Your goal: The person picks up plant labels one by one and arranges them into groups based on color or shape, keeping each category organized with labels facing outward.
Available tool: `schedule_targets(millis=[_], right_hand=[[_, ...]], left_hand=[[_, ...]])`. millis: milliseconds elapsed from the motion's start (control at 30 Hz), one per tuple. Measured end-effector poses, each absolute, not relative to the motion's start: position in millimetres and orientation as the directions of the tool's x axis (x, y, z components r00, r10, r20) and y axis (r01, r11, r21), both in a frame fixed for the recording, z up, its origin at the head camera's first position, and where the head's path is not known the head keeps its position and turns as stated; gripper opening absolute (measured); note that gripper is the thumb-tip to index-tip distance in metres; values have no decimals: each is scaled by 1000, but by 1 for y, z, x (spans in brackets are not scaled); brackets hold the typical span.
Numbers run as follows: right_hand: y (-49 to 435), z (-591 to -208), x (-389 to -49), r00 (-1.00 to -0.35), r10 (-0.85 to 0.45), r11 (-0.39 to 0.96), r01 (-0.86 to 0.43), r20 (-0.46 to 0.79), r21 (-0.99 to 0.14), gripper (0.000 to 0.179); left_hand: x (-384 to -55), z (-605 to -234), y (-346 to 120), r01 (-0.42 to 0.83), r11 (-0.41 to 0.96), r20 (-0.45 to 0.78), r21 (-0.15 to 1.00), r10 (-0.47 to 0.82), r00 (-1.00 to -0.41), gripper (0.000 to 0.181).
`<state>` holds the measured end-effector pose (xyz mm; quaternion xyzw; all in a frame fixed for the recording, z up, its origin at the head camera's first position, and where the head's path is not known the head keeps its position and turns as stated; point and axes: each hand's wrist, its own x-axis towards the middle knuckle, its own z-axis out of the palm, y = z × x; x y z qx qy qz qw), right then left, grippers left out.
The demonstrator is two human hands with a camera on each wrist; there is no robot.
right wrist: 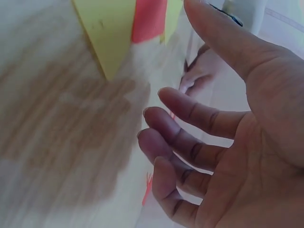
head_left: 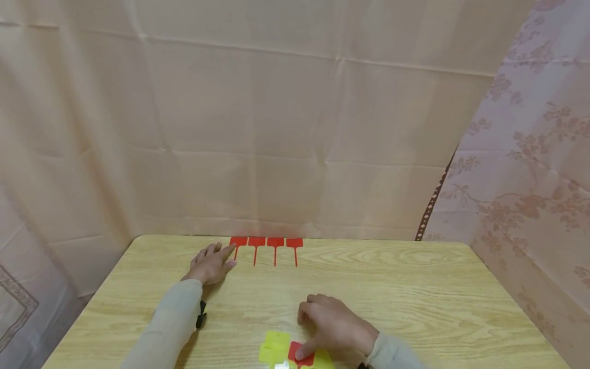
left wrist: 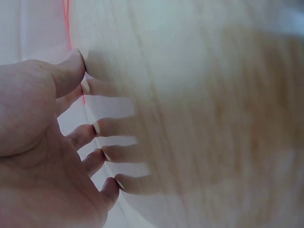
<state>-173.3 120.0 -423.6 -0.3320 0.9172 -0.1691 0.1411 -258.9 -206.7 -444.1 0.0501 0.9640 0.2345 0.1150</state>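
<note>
Along the table's far edge, several flat red tags with thin stems (head_left: pixel 275 242) lie in a row, stems pointing toward me. My left hand (head_left: pixel 209 264) reaches to the row's left end, its index fingertip on the leftmost red tag (head_left: pixel 238 240). In the left wrist view, its spread fingertips rest on the wood. Near the front edge, my right hand (head_left: pixel 338 322) has its thumb over another red tag (head_left: pixel 295 348) lying among yellow tags (head_left: pixel 276 339). Its other fingers curve loosely around nothing, as the right wrist view shows beside the yellow piece (right wrist: pixel 107 33).
The wood-grain table (head_left: pixel 392 287) meets a beige curtain (head_left: pixel 276 128) at its back edge. A floral curtain (head_left: pixel 530 179) hangs at the right. A small white glare or piece (head_left: pixel 281 366) shows at the bottom by the yellow tags.
</note>
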Motion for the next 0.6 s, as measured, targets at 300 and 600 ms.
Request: schedule_targets(millis=[300, 600], right_hand=[[119, -429, -162, -741, -651, 744, -580, -165, -332, 53], [117, -431, -161, -751, -628, 751, -517, -205, -411, 40]], left_hand=[[-259, -445, -207, 49, 886, -195, 462, 155, -969, 58], [-259, -444, -207, 45, 885, -197, 463, 153, -968, 58]])
